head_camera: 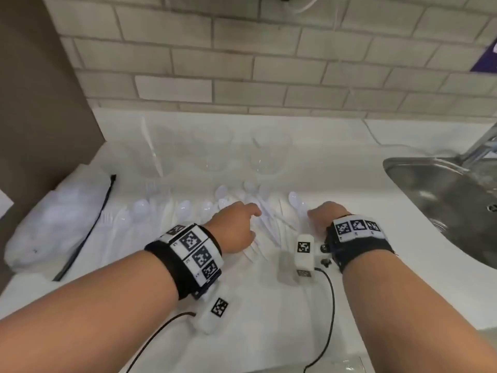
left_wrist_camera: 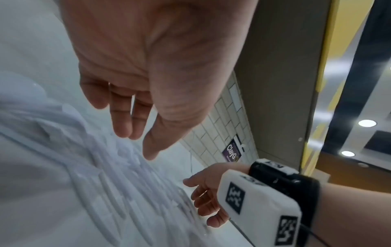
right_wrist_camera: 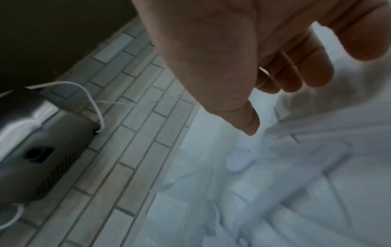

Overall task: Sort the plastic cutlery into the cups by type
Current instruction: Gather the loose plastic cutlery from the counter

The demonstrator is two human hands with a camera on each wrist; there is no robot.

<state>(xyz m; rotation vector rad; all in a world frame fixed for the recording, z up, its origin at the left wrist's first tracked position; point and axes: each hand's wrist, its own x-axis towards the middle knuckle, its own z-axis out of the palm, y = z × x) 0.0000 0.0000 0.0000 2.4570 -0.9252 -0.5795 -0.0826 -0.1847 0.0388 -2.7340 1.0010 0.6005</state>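
Hovering over the white cutlery (head_camera: 188,214) strewn on the table (head_camera: 269,292), left hand (head_camera: 234,230) and right hand (head_camera: 322,214) hold nothing, fingers relaxed; cups (head_camera: 212,149) look nearly empty, so sorting has barely begun.

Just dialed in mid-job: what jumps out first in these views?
Both hands hover open over a spread of white plastic cutlery on the white counter, left hand mid-pile, right hand nearer the steel sink. Neither has a grip on anything. Clear cups stand behind the pile by the tiled wall.
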